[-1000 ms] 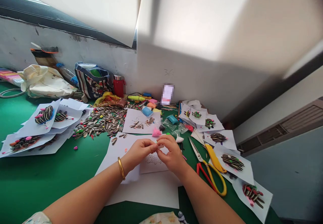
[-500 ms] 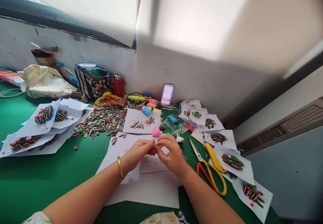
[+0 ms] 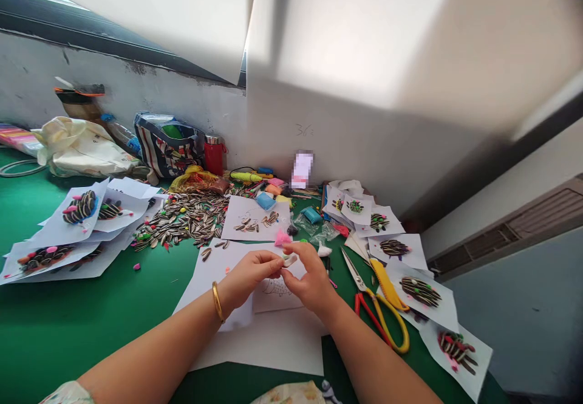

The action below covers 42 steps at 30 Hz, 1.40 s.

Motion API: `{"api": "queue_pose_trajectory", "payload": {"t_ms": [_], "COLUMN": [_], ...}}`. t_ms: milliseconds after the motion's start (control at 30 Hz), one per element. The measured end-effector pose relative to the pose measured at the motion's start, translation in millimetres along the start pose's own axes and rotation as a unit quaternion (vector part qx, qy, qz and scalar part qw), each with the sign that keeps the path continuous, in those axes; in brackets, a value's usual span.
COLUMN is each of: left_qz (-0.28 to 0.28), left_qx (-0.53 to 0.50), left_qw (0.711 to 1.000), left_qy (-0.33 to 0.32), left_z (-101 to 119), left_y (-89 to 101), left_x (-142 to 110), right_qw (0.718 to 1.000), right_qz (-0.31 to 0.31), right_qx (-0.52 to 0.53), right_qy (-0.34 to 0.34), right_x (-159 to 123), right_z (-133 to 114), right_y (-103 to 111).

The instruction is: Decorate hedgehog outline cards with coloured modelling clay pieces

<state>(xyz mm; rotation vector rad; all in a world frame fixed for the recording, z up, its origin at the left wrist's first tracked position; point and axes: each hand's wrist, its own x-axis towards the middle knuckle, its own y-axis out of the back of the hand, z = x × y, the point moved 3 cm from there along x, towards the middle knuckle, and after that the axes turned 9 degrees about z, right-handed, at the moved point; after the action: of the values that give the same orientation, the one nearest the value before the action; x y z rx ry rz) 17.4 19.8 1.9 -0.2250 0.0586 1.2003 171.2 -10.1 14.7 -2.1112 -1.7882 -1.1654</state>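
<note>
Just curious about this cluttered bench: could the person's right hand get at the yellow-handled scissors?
Probably yes: the right hand lies close beside the yellow-handled scissors, with only a narrow gap and nothing obvious between.

Left hand point(image 3: 250, 275) and right hand point(image 3: 310, 277) pinch close together.

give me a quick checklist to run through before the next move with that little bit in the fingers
1. pale bit held up between the left hand and right hand: ok
2. which hand actually grips it: cannot tell
3. what the bit is made of: cannot tell, too small
4. paper drawing visible: not ok, the hands cover most of it
5. pink clay close by, just above the fingers: ok
6. scissors lying apart from the hands, to the right: ok
</note>
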Motion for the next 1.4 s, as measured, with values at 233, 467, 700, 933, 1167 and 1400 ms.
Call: {"api": "queue_pose_trajectory", "payload": {"t_ms": [233,467,700,933,1167,1400], "left_qz": [0.042,0.030,0.062,0.054,0.041,0.046], "left_qx": [0.055,0.130,0.102,0.122,0.134,0.005], "left_qw": [0.996,0.984,0.986,0.982,0.983,0.997], "left_qy": [-0.062,-0.121,-0.119,-0.131,-0.117,-0.062], "left_z": [7,1,4,1,-2,4], "left_y": [1.9,2.5,3.4,2.3,1.4,0.3], "left_x": [0,4,5,4,6,2], "right_qw": [0.998,0.997,0.998,0.997,0.997,0.997], "right_qz": [0.020,0.012,0.014,0.012,0.003,-0.005], "right_qx": [0.037,0.029,0.041,0.029,0.027,0.048], "right_qy": [-0.052,-0.066,-0.051,-0.071,-0.072,-0.068], "right_x": [4,2,3,3,2,3], "right_z": [10,11,11,11,9,10], "right_y": [5,1,3,1,2,1]}}
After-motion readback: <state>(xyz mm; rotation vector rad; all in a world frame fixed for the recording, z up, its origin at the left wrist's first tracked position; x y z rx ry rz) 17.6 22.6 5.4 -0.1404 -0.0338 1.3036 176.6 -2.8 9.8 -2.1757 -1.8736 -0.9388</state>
